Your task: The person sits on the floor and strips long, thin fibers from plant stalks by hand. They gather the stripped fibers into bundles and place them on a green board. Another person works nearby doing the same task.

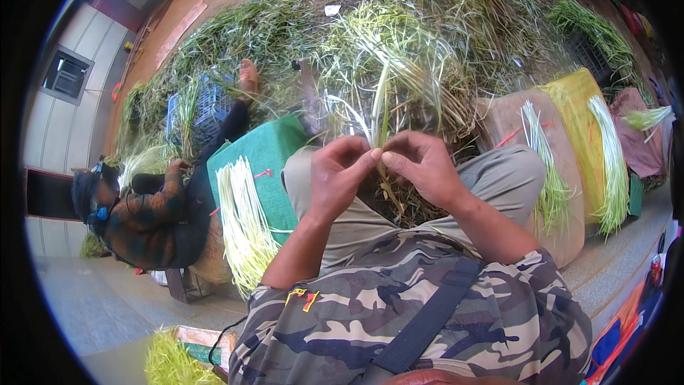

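Observation:
Between my knees, my left hand and my right hand meet thumb to thumb. Both pinch a pale leafy stalk, whose white and light-green blades fan upward. A dry brown husk hangs below the fingertips. Just beyond my hands lies a heap of long-stemmed allium-like greens. To my left, a bundle of cleaned pale stalks rests on a green woven sack. On my right, another bundle lies on a tan covering.
A co-worker sits at left beside a blue plastic crate. At right are a yellow sack with a stalk bundle and a black crate of greens. Yellowish trimmings lie at lower left.

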{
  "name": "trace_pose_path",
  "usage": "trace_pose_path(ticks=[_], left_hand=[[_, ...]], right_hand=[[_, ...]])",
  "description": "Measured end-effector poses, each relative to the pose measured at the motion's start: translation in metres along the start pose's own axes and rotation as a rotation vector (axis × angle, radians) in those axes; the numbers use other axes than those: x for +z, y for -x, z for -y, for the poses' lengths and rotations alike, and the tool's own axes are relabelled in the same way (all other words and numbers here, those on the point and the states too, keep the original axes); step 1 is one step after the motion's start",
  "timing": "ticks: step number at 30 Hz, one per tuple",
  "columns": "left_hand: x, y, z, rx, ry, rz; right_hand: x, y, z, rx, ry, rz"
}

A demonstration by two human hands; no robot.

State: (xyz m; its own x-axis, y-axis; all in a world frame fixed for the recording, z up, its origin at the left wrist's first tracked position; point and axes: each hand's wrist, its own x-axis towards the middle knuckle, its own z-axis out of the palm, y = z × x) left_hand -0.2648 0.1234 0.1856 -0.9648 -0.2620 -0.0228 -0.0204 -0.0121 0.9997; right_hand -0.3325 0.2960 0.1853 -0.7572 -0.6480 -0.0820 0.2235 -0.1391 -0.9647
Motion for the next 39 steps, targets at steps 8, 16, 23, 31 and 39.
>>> trace_pose_path(ticks=[8, 16, 23, 31, 39], left_hand=[[0.006, 0.001, 0.001, 0.01, -0.143, 0.038], [0.003, -0.003, -0.001, -0.118, 0.091, -0.018], [-0.003, -0.004, 0.003, -0.026, 0.041, 0.025], [-0.007, -0.011, 0.011, 0.013, -0.157, -0.022], [-0.011, -0.02, 0.014, 0.003, -0.101, -0.037]], right_hand=[[-0.005, -0.005, -0.004, -0.089, -0.067, -0.041], [-0.005, -0.004, 0.0, -0.066, -0.05, -0.111], [0.003, -0.008, -0.001, -0.115, -0.134, -0.065], [0.001, -0.007, 0.002, -0.161, -0.032, -0.075], [0.001, -0.005, 0.002, -0.194, 0.185, -0.083]])
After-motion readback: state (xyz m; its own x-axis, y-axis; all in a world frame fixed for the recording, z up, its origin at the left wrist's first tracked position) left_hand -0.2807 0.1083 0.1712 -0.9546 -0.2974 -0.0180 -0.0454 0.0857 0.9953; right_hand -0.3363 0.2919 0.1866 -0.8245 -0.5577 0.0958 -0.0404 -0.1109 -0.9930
